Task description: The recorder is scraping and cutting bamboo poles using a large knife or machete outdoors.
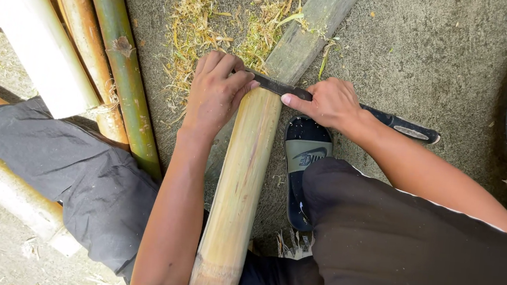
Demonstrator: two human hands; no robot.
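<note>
Both hands gripping knife [283, 89], blade across bamboo pole [244, 172]

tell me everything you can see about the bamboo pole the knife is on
The bamboo pole is a thick, round, yellow-tan stalk, its far part still grey-green. It runs up the ground from between the person's legs, with a ringed node near the lower end. A dark blade lies across it where the colour changes. The left hand grips it beside the blade; the right hand holds the knife. Shavings lie beyond.

Left hand [215, 92] and right hand [325, 103], both curled closed.
</note>
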